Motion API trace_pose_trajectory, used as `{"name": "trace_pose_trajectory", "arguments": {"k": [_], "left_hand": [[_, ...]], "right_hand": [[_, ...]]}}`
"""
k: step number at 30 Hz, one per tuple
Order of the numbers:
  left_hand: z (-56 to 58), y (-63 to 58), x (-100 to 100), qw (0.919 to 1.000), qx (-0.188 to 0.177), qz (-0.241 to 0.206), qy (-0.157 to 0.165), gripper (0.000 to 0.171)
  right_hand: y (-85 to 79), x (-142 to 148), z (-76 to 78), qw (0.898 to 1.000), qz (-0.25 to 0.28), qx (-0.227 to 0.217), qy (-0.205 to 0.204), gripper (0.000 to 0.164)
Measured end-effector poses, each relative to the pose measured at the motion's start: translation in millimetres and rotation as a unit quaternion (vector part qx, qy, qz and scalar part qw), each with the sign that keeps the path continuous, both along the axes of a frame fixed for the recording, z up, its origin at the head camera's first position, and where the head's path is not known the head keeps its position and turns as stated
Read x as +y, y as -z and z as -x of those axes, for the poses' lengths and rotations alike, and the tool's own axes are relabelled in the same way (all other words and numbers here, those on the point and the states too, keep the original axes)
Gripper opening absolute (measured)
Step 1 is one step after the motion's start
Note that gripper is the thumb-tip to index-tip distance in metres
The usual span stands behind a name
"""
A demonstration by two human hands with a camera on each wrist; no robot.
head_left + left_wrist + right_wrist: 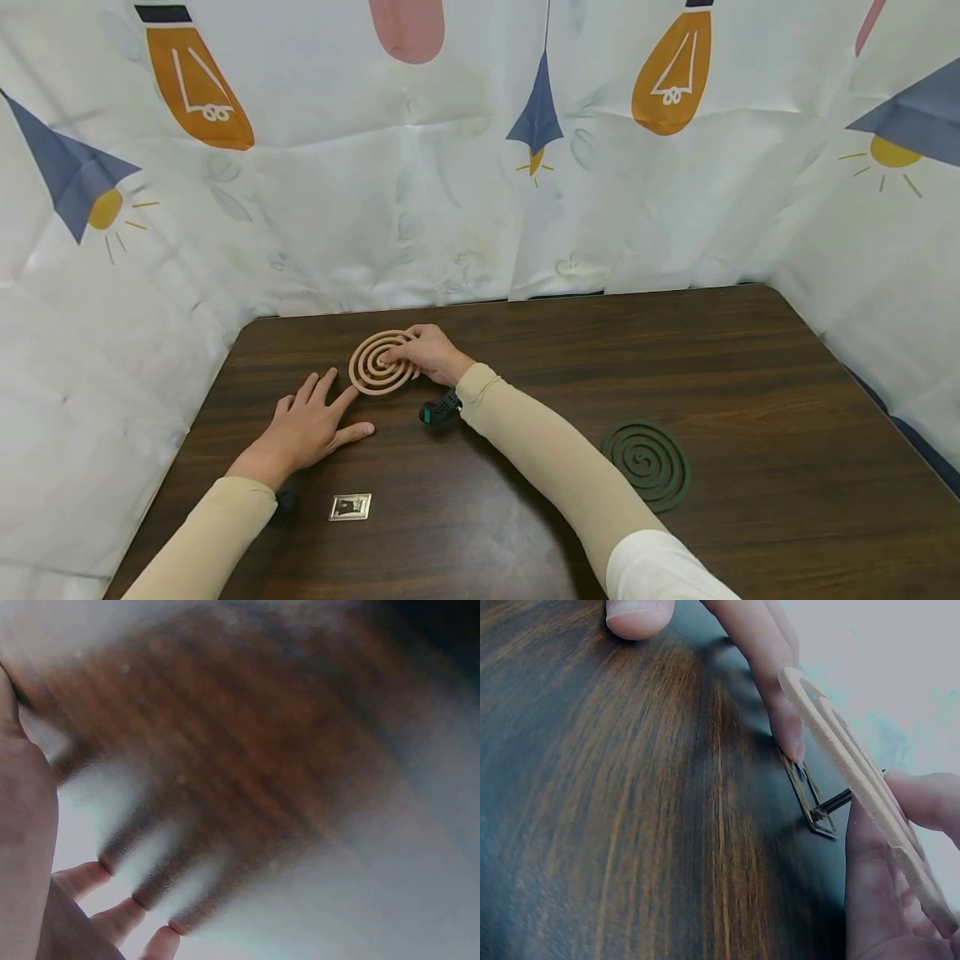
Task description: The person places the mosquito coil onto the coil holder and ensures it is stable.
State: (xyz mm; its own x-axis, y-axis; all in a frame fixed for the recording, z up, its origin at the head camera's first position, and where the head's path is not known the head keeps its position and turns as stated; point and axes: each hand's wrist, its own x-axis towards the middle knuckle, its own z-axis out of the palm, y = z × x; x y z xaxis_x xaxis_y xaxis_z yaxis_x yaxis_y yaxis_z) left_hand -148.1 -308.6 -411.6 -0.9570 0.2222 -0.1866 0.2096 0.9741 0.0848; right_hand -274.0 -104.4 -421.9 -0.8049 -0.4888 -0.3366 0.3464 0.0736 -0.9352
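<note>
Tan, round and ringed, the coil (874,811) sits in the right hand (433,352) towards the far left part of the dark wood-look table (525,333), its thumb and fingers pinching it from opposite faces. Being a disc, the coil has no long axis; in the right wrist view it shows nearly edge-on, tilted and raised off the tabletop. What seems to matter most is how it stands to the small metal stand (804,801) just below it: a thin prong (834,802) rises at a slant from the stand's frame towards the coil's underside, though whether the two touch cannot be told. The left hand (303,429) lies left of the coil and nearer the person, fingers spread, index fingertip on the end of the stand; that makes it the nearer hand to the frame, while the right hand has the coil itself. A second metal stand (347,507) lies on the person's side of the coil, well apart, and a green coil (645,458) rests far to its right, partly behind the right sleeve (547,442). Neither coil shows a label or brand, and no writing can be read on the stands or the printed cloth (450,208) beyond the coil.
</note>
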Motion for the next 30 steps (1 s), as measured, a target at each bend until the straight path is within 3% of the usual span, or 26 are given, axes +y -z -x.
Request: {"name": "trace_pose_trajectory", "arguments": {"k": [10,30], "left_hand": [[0.4,0.5,0.1,1.0000,-0.002,0.003,0.002,0.084],[-1.1,-1.8,-0.2,1.0000,-0.009,0.001,-0.001,0.085]], "right_hand": [[-2.5,1.1,-1.9,1.000,-0.002,-0.020,0.008,0.020],[-4.6,3.9,-5.1,1.000,-0.021,-0.008,0.001,0.014]]}}
